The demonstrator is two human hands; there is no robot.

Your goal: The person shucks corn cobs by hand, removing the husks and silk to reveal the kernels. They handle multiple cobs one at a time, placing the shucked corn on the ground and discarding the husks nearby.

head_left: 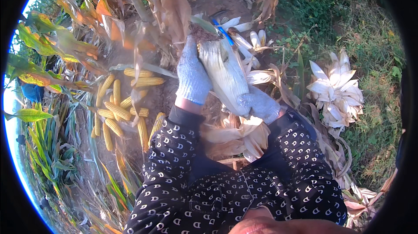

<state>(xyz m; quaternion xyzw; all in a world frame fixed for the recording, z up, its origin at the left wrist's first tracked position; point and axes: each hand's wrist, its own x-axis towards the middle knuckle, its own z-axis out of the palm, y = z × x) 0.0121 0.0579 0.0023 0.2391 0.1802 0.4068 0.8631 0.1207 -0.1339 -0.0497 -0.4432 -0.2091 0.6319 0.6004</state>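
I hold an ear of corn in pale husk (pixel 223 73) at a slant between both gloved hands. My left hand (pixel 193 69) is closed on its upper end, by the brown silk, where a little yellow kernel shows beside my thumb. My right hand (pixel 260 104) grips the lower end of the same ear. Just beyond the ear a long blue tool (pixel 224 31) lies among husks; what kind it is I cannot make out. Under my hands are loose dry husks (pixel 250 136).
Several husked yellow cobs (pixel 114 126) lie on soil at left. Pale husked ears (pixel 244 49) lie ahead, a husk pile (pixel 335 90) at right. Standing stalks (pixel 152 3) border the front and left; grass (pixel 370 138) covers the right side. A blue shape (pixel 31 91) is at far left.
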